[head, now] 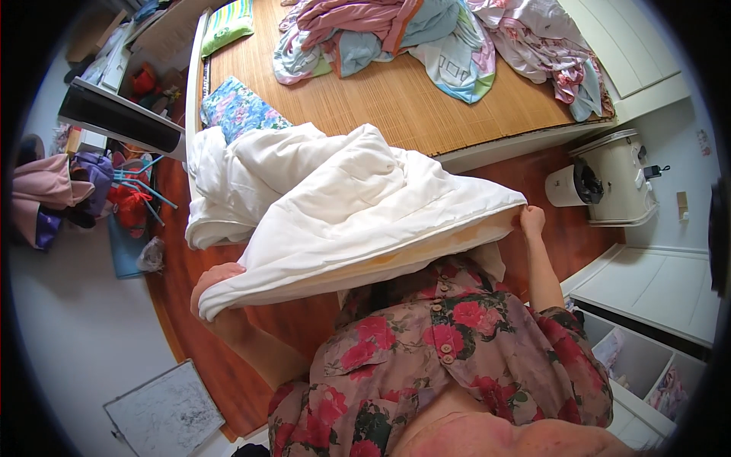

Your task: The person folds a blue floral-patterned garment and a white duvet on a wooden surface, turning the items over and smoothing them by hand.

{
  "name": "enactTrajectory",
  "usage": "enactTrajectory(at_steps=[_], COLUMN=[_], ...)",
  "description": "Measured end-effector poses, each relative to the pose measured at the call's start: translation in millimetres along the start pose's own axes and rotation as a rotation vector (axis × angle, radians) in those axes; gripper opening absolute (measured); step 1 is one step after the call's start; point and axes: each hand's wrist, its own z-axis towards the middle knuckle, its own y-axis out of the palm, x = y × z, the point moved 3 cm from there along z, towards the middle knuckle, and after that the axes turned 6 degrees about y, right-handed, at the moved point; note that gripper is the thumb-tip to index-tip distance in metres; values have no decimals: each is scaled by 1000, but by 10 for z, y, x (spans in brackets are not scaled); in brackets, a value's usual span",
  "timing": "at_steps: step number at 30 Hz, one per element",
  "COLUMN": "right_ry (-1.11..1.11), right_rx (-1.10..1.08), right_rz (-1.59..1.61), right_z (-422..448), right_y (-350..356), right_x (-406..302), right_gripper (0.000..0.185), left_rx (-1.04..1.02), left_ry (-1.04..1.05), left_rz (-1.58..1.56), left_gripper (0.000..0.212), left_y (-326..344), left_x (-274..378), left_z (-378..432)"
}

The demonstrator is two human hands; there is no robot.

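A white quilt [342, 194] is stretched between my two hands in front of my waist. My left hand [214, 283] grips its near left corner, and the fabric covers some of the fingers. On the other side, my right hand [532, 221] is closed around the right corner, with the near edge running slanted between them. Beneath that edge a yellowish underside shows. The far part of the quilt lies bunched on the bed's corner and hangs over its edge. A blue floral pillow [243, 108] is partly hidden behind it.
The bed carries a bamboo mat [354, 108], a heap of pink and blue bedding [371, 34], more crumpled bedding [537, 45] and a green pillow [228, 28]. Right stands a white waste bin [562, 185]; left, a blue-legged rack [143, 183]. A whiteboard [165, 411] leans at lower left.
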Motion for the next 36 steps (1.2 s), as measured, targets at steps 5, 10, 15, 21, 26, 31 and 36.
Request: enactTrajectory(at_steps=[5, 10, 15, 21, 26, 31, 36], right_ry=[-266, 175, -192, -166, 260, 351, 405], right_rx=[354, -627, -319, -78, 36, 32, -342], right_rz=[-78, 840, 1342, 1497, 1318, 1182, 553], right_z=[-100, -195, 367, 730, 964, 584, 102], right_y=[-77, -378, -1168, -2026, -908, -291, -312], right_x=[-92, -571, -744, -370, 781, 1265, 598], right_gripper=[26, 28, 21, 19, 15, 18, 29], left_rx=[-33, 168, 544, -27, -457, -634, -605], left_ry=[19, -180, -303, 73, -107, -107, -168], left_rz=[57, 169, 235, 279, -8, -146, -108], left_gripper=[24, 26, 26, 23, 18, 21, 20], left_y=[97, 8, -42, 183, 613, 841, 1149], left_x=[126, 190, 12, 271, 270, 367, 370], left_z=[100, 73, 74, 190, 157, 305, 349])
